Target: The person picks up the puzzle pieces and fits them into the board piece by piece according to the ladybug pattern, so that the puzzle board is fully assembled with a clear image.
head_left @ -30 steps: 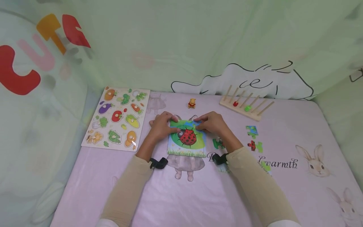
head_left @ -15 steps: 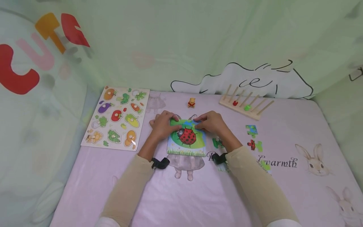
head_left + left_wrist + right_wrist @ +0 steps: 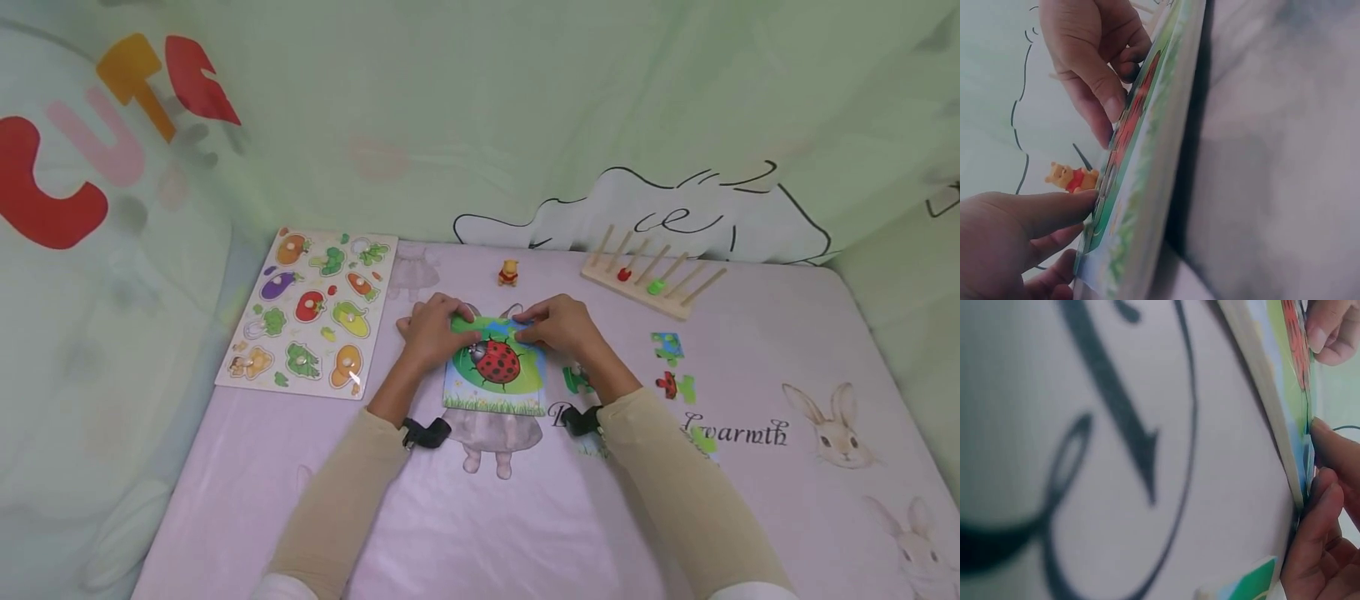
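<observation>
Pink cloth (image 3: 480, 533) bears vegetable pieces (image 3: 310, 307) in a board (image 3: 300, 333); fingers (image 3: 456, 307) grip ladybug puzzle (image 3: 495, 362).

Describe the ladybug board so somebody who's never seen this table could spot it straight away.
On the pale pink table, find the person's left hand and right hand, holding it near its far edge. It's the ladybug board: one red, black-spotted beetle on green, unlike the larger vegetable board to its left.

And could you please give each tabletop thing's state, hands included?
Left hand: pinching ladybug board
Right hand: pinching it too
Ladybug board: held at far edge
Loose puzzle pieces: lying off ladybug board
Vegetable board: flat, pieces seated
Peg rack: holds red, green beads
Bear figure: upright
</observation>
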Demonstrator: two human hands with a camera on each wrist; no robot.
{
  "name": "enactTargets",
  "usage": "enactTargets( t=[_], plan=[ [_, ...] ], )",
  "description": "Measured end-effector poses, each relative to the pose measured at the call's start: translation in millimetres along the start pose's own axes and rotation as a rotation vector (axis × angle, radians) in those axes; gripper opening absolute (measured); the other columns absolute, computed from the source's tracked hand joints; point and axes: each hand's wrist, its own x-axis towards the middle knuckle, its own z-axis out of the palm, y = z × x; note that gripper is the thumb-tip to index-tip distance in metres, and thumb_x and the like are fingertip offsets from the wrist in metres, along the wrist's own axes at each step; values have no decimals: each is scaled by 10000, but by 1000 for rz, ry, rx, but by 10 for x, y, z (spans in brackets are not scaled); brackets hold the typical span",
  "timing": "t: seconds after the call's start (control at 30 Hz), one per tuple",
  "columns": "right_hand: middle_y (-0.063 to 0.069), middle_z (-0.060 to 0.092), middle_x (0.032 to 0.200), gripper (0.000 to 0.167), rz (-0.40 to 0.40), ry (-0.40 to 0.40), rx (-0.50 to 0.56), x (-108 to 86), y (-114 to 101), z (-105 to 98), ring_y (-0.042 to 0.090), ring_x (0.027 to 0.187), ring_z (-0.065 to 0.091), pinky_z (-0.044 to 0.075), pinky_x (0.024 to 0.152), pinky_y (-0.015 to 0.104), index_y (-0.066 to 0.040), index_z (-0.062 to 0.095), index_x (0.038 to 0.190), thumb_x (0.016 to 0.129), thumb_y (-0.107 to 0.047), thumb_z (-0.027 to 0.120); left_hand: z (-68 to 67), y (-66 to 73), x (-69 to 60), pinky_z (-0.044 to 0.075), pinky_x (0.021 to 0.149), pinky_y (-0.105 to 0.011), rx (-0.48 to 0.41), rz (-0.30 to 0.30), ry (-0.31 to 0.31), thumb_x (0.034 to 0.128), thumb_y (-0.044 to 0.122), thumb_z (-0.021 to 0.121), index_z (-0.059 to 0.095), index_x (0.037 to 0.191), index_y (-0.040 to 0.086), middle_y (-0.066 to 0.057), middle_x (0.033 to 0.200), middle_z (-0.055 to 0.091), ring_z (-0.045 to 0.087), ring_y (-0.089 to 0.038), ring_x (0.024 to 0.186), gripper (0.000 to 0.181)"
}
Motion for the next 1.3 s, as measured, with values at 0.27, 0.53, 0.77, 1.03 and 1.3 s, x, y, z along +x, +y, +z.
enactTargets(
  t=[0.27, 0.53, 0.77, 1.03, 1.3],
  plan=[
    [49, 749, 979, 406, -4, -32, -10, 0, 17, -15, 190, 934, 596, 445, 776, 280, -176, 779, 1200, 819, -281, 871, 35, -36, 3, 264, 963, -577, 22, 13, -1, 877, 403, 797, 710, 994, 248, 1, 1259, 611, 497, -292, 1113, 213],
    [70, 782, 1071, 447, -16, -62, -37, 32, 48, -9, 193, 992, 594, 428, 832, 289, -224, 750, 1251, 822, -265, 869, 50, -58, -3, 258, 936, -587, 108, 71, -39, 936, 416, 731, 776, 1157, 385, 0, 1224, 564, 452, -278, 1093, 228],
    [98, 744, 1218, 425, 4, -49, -55, 25, 34, -5, 220, 1095, 607, 450, 882, 321, -240, 757, 1233, 823, -260, 866, 25, -24, -29, 247, 910, -584, 126, 96, -72, 908, 421, 755, 759, 1193, 412, 0, 1213, 545, 432, -289, 1102, 285],
    [106, 701, 1319, 438, -3, -74, -31, 14, 27, -43, 235, 1174, 607, 461, 995, 388, -242, 749, 1250, 828, -284, 862, 52, -42, 7, 251, 910, -586, 150, 101, -77, 892, 462, 765, 758, 1177, 427, 4, 1250, 541, 430, -290, 1118, 287],
    [86, 772, 1118, 410, 14, -35, -42, 31, 11, -27, 196, 944, 593, 429, 785, 286, -236, 775, 1199, 805, -268, 883, 50, -31, 20, 254, 901, -575, 169, 91, -82, 892, 488, 756, 755, 1176, 436, 9, 1261, 541, 431, -291, 1121, 289]
  ],
)
